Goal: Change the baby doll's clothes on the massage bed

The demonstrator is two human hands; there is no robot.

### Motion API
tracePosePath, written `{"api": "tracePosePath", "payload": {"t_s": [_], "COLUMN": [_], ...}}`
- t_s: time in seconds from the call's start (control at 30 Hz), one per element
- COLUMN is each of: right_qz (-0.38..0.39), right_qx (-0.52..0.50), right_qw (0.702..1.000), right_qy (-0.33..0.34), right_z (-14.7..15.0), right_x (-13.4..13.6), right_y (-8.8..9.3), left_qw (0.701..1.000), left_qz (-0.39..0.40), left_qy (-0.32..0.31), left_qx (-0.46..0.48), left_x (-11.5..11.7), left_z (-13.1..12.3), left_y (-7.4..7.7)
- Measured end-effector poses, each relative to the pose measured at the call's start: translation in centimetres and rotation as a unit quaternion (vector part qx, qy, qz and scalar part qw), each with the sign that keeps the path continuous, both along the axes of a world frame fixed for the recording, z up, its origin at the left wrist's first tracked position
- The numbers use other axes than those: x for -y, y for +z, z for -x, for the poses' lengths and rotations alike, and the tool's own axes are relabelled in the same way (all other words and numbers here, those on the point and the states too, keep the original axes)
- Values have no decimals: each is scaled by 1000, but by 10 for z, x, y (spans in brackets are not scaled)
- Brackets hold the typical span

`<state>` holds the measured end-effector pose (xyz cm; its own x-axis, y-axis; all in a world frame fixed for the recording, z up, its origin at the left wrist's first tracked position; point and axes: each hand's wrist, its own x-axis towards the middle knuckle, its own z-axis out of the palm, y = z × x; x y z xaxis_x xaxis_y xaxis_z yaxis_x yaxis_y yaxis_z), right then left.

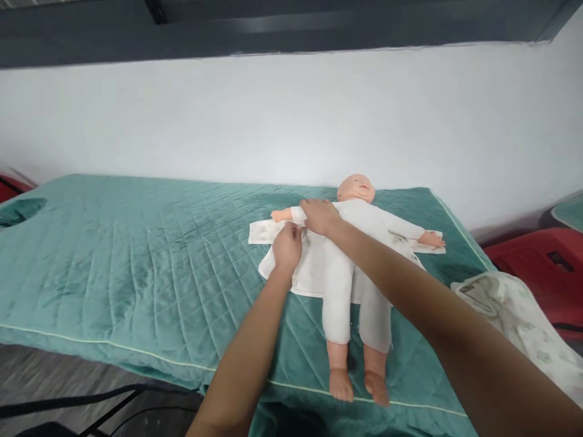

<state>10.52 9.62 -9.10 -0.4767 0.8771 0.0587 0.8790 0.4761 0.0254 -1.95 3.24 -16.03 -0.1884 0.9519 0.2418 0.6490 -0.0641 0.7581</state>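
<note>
A baby doll [359, 243] in a white bodysuit lies on its back on a green quilted bed [136, 255], head toward the wall. Under it is spread an open white garment [314, 273] with sleeves out to both sides. My left hand [286, 246] is closed, pinching the garment's edge next to the doll's outstretched arm. My right hand [320, 215] lies over the doll's shoulder and upper arm, fingers curled around it.
A crumpled patterned cloth [514, 315] lies at the bed's right corner. Red furniture [542, 267] stands to the right, and another red piece [9, 185] at the far left. A round face hole [20, 211] opens in the bed's left end. Black cables [91, 403] run on the floor below.
</note>
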Motion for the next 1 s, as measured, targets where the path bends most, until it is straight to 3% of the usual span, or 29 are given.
{"api": "tracePosePath", "payload": {"t_s": [0.13,0.23,0.33,0.7,0.87,1.0], "right_qz": [8,36,28,-17,-17,-19], "right_qx": [-61,-103,-97,-20,4,15], "right_qw": [997,991,992,998,999,999], "right_qy": [35,76,81,48,35,34], "right_z": [-27,-36,-35,-29,-26,-23], "right_x": [10,16,18,20,23,25], "right_y": [11,9,3,-3,-5,-6], "left_qw": [963,941,939,915,941,975], "left_qz": [-80,-98,-111,-144,-152,-139], "left_qy": [55,40,29,83,82,25], "left_qx": [251,321,325,367,290,170], "left_x": [-3,-3,-2,-5,1,7], "left_z": [10,14,15,17,14,7], "left_y": [-4,-5,-5,-9,-2,0]}}
